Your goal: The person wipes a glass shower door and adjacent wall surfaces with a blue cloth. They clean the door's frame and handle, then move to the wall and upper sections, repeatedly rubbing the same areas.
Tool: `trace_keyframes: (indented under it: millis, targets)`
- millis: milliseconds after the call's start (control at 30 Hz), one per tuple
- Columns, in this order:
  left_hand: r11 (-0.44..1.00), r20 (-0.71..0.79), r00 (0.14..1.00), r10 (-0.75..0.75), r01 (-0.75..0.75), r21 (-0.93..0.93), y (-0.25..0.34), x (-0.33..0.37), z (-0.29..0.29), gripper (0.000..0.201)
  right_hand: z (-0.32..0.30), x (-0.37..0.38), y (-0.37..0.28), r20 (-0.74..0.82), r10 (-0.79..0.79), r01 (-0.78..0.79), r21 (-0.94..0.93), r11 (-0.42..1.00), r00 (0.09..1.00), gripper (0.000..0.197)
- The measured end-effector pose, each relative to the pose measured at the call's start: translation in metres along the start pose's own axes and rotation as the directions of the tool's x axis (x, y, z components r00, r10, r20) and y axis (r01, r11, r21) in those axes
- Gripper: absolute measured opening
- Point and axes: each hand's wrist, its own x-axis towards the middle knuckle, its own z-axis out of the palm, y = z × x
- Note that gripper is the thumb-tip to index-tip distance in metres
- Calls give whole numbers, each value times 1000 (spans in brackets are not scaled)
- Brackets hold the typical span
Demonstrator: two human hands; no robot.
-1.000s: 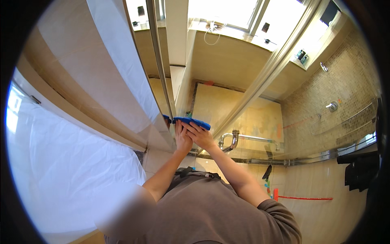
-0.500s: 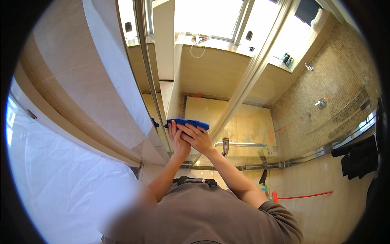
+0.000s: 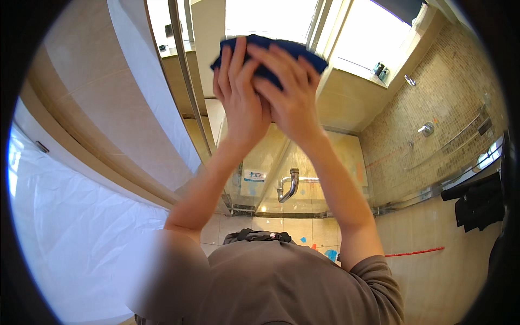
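A folded dark blue cloth is pressed flat against a glass pane, high up in front of me. My left hand lies over its left part with the fingers extended upward. Beside it, my right hand covers the right part, its fingers spread over the cloth. The two hands touch at the heels and thumbs, and both arms reach up and forward. Part of the cloth is hidden beneath the fingers, and motion slightly blurs them.
A chrome door handle sits on the glass below my hands. Bottles stand on the window sill. A shower valve is on the mosaic wall; dark clothing hangs at right. White sheeting covers the left side.
Both hands have moved the blue cloth upward along the glass, from about chest level to well above. My arms are now stretched farther, and the cloth looks more spread out.
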Motion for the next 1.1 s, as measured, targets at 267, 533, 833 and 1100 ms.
trace_keyframes:
  millis: [267, 533, 833, 1100]
  targets:
    - [985, 56, 989, 136, -141, 101, 21, 83, -3, 38, -24, 66, 33, -105, -151, 134, -152, 979, 983, 17]
    - [989, 66, 990, 128, -132, 68, 2, 3, 4, 41, 5, -9, 7, -161, -24, -13, -224, 974, 987, 6]
    - [993, 175, 982, 77, -91, 77, -2, -39, -8, 43, 6, -48, 0, -44, -22, 13, -189, 982, 999, 8]
    - [979, 120, 971, 205, -205, -16, 13, 67, -11, 34, -29, 40, 12, -37, -18, 14, -103, 995, 999, 18]
